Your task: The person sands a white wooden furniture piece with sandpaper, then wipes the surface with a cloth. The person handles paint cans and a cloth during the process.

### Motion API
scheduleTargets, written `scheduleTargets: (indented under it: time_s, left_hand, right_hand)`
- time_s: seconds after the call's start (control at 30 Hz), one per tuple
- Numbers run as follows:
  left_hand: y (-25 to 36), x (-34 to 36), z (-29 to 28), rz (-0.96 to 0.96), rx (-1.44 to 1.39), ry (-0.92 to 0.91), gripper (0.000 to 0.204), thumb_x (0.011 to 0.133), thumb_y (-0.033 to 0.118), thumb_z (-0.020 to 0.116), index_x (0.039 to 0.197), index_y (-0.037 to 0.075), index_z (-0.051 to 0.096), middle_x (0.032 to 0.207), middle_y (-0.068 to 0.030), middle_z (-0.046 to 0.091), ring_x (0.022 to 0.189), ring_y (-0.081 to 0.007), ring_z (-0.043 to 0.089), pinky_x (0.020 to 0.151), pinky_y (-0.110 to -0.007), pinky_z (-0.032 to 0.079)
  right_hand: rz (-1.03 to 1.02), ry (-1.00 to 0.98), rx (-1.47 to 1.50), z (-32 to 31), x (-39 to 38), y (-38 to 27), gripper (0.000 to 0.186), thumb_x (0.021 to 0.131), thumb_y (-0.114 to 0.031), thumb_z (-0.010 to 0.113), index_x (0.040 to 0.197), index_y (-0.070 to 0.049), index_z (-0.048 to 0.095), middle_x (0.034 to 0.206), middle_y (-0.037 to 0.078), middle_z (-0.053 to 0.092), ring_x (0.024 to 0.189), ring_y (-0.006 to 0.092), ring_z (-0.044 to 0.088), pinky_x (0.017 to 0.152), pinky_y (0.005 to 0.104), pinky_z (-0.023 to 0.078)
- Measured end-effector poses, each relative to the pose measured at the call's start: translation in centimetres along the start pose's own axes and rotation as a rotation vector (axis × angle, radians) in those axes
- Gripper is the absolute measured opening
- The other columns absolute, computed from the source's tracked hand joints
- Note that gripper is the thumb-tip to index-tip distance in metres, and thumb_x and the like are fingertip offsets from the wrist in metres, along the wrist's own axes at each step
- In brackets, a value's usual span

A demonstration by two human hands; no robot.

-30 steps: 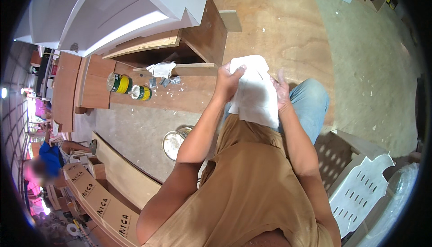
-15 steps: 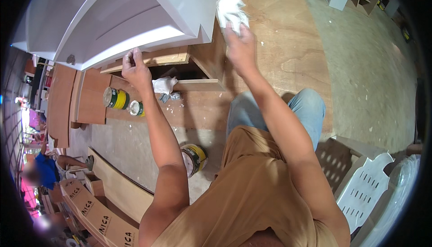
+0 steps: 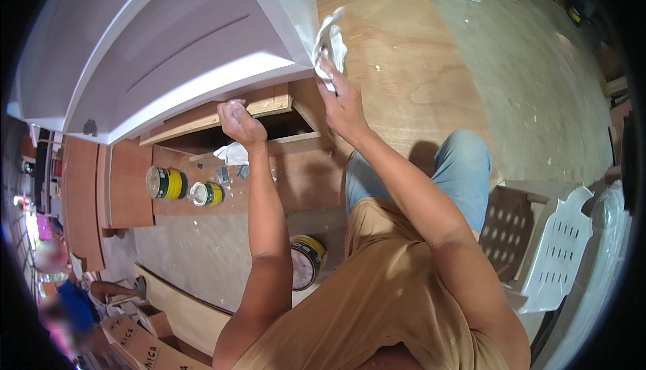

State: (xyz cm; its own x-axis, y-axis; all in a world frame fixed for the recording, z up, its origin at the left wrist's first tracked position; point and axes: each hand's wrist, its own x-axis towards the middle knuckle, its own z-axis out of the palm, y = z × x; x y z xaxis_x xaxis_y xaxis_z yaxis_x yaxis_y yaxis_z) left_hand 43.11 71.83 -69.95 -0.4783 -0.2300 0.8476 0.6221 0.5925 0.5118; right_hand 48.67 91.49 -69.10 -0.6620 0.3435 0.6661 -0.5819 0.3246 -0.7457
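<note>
A white cloth (image 3: 330, 41) is gripped in my right hand (image 3: 344, 104), pressed along the right side of a white cabinet (image 3: 195, 47). My left hand (image 3: 242, 124) has its fingers curled in, just below the cabinet's lower edge and beside the wooden support (image 3: 272, 101) underneath. Whether anything is inside those fingers does not show. Another white cloth (image 3: 232, 154) lies on the lower board, left of my left wrist.
Paint cans with yellow and dark labels stand left: a larger can (image 3: 166, 183), a small open can (image 3: 206, 193) and another (image 3: 307, 261) near my left elbow. Plywood (image 3: 410, 67) spreads ahead. A white slotted plastic chair (image 3: 558, 249) is at right. Another person sits far left.
My right hand has drawn the cloth nearer and left, against the cabinet's side. My left hand has shifted right and nearer. The view has turned slightly.
</note>
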Motion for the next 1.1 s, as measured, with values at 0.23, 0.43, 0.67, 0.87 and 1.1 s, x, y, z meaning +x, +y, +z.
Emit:
scheduleTargets:
  time_s: [0.23, 0.43, 0.67, 0.87, 1.1]
  left_hand:
    - [-0.5, 0.0, 0.0, 0.100, 0.090, 0.015, 0.030, 0.095, 0.018, 0.043, 0.077, -0.003, 0.055, 0.079, -0.0179, 0.053, 0.075, -0.0362, 0.051, 0.069, -0.046, 0.040]
    - [0.0, 0.2, -0.7, 0.078, 0.031, -0.077, 0.029, 0.096, 0.016, 0.044, 0.079, -0.005, 0.056, 0.081, -0.0185, 0.052, 0.075, -0.0366, 0.052, 0.070, -0.045, 0.042]
    - [0.3, 0.2, -0.5, 0.122, 0.027, -0.117, 0.028, 0.094, 0.015, 0.044, 0.079, -0.005, 0.057, 0.079, -0.0180, 0.051, 0.076, -0.0349, 0.051, 0.072, -0.044, 0.042]
    - [-0.5, -0.2, -0.7, 0.118, 0.060, -0.107, 0.027, 0.094, 0.015, 0.044, 0.078, -0.005, 0.055, 0.079, -0.0175, 0.047, 0.075, -0.0339, 0.048, 0.071, -0.043, 0.041]
    - [-0.2, 0.2, -1.0, 0.106, 0.257, -0.242, 0.029, 0.095, 0.016, 0.044, 0.074, -0.004, 0.047, 0.077, -0.0198, 0.043, 0.076, -0.0381, 0.043, 0.073, -0.046, 0.035]
  right_hand:
    - [1.173, 0.127, 0.740, -4.1, -4.6, 2.6, 0.034, 0.100, -0.022, 0.053, 0.121, 0.005, 0.056, 0.107, 0.014, 0.065, 0.094, 0.0247, 0.066, 0.079, 0.0356, 0.054]
    - [0.726, 0.306, 0.853, -3.9, 0.5, 0.2, 0.031, 0.099, -0.022, 0.054, 0.121, 0.000, 0.056, 0.112, 0.007, 0.063, 0.094, 0.0147, 0.063, 0.079, 0.0305, 0.052]
    - [0.641, 0.138, 0.481, 2.1, -1.1, 2.2, 0.034, 0.101, -0.027, 0.051, 0.117, 0.003, 0.060, 0.094, 0.002, 0.062, 0.085, 0.0110, 0.056, 0.076, 0.0280, 0.046]
    - [1.099, 0.593, 1.190, 0.4, -4.6, 5.3, 0.042, 0.102, -0.032, 0.047, 0.128, 0.001, 0.052, 0.117, 0.015, 0.063, 0.105, 0.0262, 0.063, 0.094, 0.0397, 0.050]
    - [0.748, 0.330, 1.419, 0.6, -1.0, 4.7, 0.045, 0.102, -0.031, 0.044, 0.133, 0.001, 0.047, 0.120, 0.012, 0.062, 0.108, 0.0253, 0.060, 0.099, 0.0398, 0.046]
